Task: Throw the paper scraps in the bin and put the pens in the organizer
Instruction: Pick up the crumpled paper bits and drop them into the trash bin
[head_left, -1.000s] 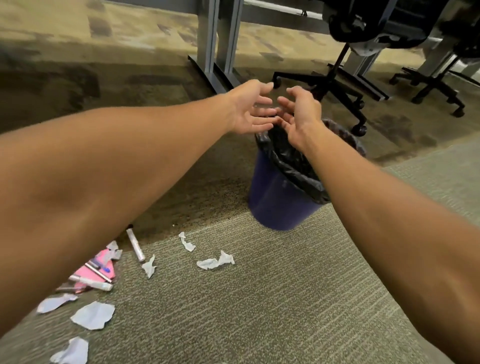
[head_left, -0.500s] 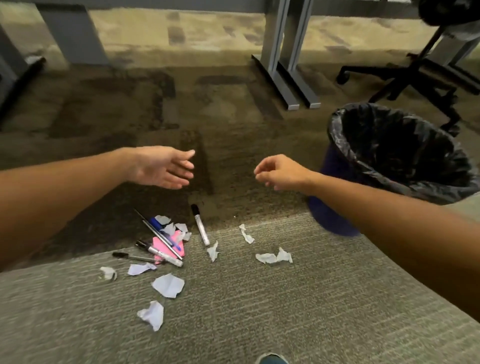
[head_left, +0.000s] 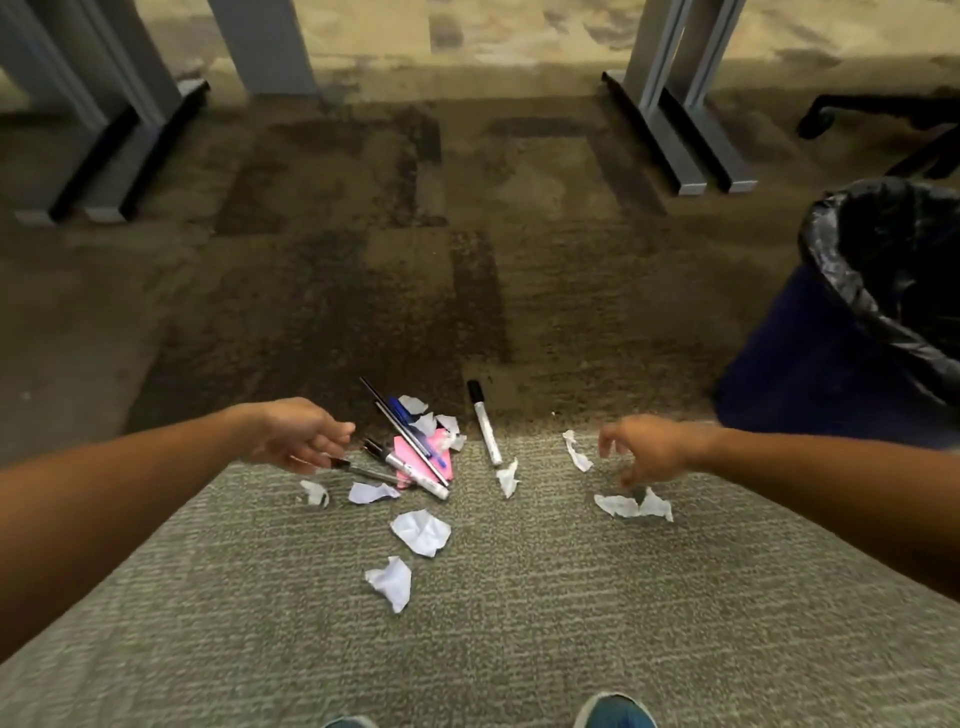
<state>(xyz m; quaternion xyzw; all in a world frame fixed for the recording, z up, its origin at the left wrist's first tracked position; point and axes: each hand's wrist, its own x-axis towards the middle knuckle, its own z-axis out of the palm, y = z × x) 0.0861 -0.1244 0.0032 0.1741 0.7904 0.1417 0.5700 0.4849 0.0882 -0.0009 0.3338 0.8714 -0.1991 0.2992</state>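
Observation:
Several white paper scraps lie on the carpet: a crumpled scrap (head_left: 421, 531), a lower scrap (head_left: 390, 582) and a torn pair of scraps (head_left: 632, 505). Several pens are piled on a pink sheet (head_left: 410, 457); a white marker (head_left: 484, 422) lies apart to the right. A blue bin (head_left: 810, 364) with a black liner stands at the right edge. My left hand (head_left: 301, 434) hovers empty above the end of a dark pen (head_left: 363, 470), fingers loosely curled. My right hand (head_left: 644, 451) hangs with spread fingers just above the torn pair. No organizer shows.
Grey desk legs (head_left: 675, 130) stand on the far carpet at right, more desk legs (head_left: 119, 135) at left. A black chair base (head_left: 883, 119) is at the far right. My shoes (head_left: 615, 712) show at the bottom edge.
Both hands came away from over the bin, swung left and dropped low to the floor litter. The view turned from the bin to the pens and scraps.

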